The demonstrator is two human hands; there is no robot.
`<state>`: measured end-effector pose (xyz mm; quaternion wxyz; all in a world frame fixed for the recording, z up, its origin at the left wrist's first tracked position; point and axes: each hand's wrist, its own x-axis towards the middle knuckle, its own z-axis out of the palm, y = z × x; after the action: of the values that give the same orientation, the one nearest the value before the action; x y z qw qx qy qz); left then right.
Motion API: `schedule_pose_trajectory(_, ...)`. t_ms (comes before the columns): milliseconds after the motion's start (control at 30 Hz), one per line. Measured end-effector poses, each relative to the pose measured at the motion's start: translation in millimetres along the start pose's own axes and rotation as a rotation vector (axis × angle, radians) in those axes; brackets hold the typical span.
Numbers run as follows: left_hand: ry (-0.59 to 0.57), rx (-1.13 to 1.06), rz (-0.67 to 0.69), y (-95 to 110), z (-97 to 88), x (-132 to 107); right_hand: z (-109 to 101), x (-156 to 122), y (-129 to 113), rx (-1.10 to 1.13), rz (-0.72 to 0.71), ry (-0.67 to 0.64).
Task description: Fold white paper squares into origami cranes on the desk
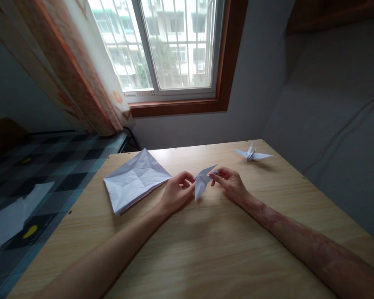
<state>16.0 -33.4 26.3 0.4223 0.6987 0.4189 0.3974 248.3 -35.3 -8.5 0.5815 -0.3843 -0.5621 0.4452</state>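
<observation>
Between my two hands is a white folded paper crane (202, 182), held just above the table with its wings pointing up right and down. My left hand (180, 189) pinches its left end, the fingers curled in. At its right end my right hand (227, 179) grips a small tip between thumb and forefinger. A finished-looking paper crane (252, 154) with spread wings stands at the table's far right. To the left of my left hand lies a stack of creased white square paper (137, 179).
The wooden table (187, 257) reaches toward a barred window (177, 45). A bed with a checked cover (65, 153) adjoins on the left, with torn white paper (15, 216) on it. A curtain (71, 62) hangs at the left, and a cable (345, 128) runs along the right wall.
</observation>
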Motion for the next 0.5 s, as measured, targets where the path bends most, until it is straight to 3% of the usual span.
schedule_pose_trajectory(100,-0.037,-0.011,-0.023,0.3,-1.3,1.0,-0.4,-1.5,-1.6,-0.047,-0.002,-0.021)
schedule_pose_trajectory(267,-0.151,-0.004,0.092,2.5,-3.0,0.7,-1.9,-1.5,-3.9,-0.221,-0.098,-0.074)
schedule_pose_trajectory(367,-0.131,0.031,0.083,0.4,-3.8,1.6,-1.4,-1.6,-4.6,-0.259,-0.104,-0.086)
schedule_pose_trajectory(500,-0.106,-0.040,0.019,-5.3,-5.6,3.0,0.5,-2.9,-1.3,-0.189,-0.002,-0.139)
